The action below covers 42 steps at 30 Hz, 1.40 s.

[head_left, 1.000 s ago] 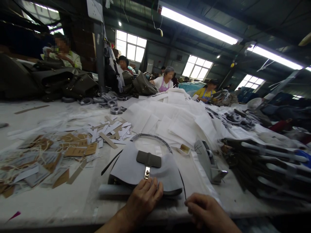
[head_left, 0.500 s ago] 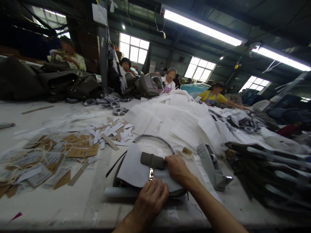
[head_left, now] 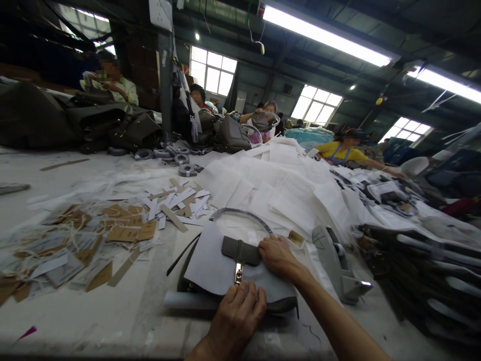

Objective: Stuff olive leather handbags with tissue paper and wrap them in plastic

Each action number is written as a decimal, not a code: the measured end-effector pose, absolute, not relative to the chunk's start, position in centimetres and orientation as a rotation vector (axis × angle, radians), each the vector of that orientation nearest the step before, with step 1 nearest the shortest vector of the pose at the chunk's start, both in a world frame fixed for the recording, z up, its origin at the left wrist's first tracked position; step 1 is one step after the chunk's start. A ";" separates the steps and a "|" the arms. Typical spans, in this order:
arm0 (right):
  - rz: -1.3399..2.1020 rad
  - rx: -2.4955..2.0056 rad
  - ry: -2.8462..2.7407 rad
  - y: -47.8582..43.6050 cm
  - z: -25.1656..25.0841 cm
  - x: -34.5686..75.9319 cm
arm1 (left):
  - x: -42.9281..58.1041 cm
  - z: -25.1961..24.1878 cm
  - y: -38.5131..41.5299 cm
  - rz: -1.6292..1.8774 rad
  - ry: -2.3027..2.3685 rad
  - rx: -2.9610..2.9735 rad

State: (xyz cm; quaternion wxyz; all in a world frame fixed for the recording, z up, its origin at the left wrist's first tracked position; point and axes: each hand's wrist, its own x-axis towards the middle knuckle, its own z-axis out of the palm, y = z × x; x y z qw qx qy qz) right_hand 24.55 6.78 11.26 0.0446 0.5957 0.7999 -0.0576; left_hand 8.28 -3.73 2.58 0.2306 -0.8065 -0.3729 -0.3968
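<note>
One bag [head_left: 199,263] is lying on the table [head_left: 124,321] before the person, with one handle [head_left: 240,212] arching behind it and one strap [head_left: 180,257] sticking out at its left. One pale cover [head_left: 206,250] is spreading over it, around one dark tab [head_left: 240,249] and one gold clasp [head_left: 238,273]. Both hands are touching the bag: the left hand [head_left: 240,313] is resting curled fingers at the front edge, just below the clasp, and the right hand [head_left: 280,258] is lying at the tab's right end. Whether either is gripping, I cannot tell. One pale roll [head_left: 188,301] is lying along the bag's front left. To the right, one small box [head_left: 296,239] and one grey dispenser [head_left: 334,271] are standing near. Behind, one heap of white sheets [head_left: 263,185] is rising, too many to count. Brown tags [head_left: 122,233] and paper strips [head_left: 176,203] are overlapping at left, beyond counting. At least four co-workers [head_left: 340,152] are showing in the background; two lamps [head_left: 325,36] are glowing overhead.
</note>
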 end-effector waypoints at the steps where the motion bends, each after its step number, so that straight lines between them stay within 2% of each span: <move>1: -0.222 1.822 2.415 7.5 11.6 24.6 | 8.3 2.7 -3.8 -1.092 -1.032 -2.222; 8: -0.424 2.100 2.100 13.4 11.4 23.7 | 8.2 2.8 -3.9 -1.087 -1.039 -2.235; 15: -0.669 2.245 1.966 14.5 9.5 23.2 | 8.0 2.2 -3.8 -1.013 -1.029 -2.272; 23: -0.976 2.397 2.163 13.2 8.9 25.9 | 7.3 2.0 -4.1 -1.007 -1.029 -2.277; 26: -1.115 2.465 2.274 12.4 9.5 27.0 | 6.8 1.9 -4.3 -1.075 -1.040 -2.244; 34: -1.359 2.369 2.691 8.1 12.3 27.7 | 5.9 2.8 -4.6 -0.933 -1.027 -2.339; 37: -1.205 2.276 2.844 5.1 13.4 26.8 | 5.9 3.0 -4.5 -0.925 -1.009 -2.370; 42: -0.259 1.722 3.063 -0.5 13.2 25.2 | 6.1 2.5 -4.4 -1.090 -1.042 -2.392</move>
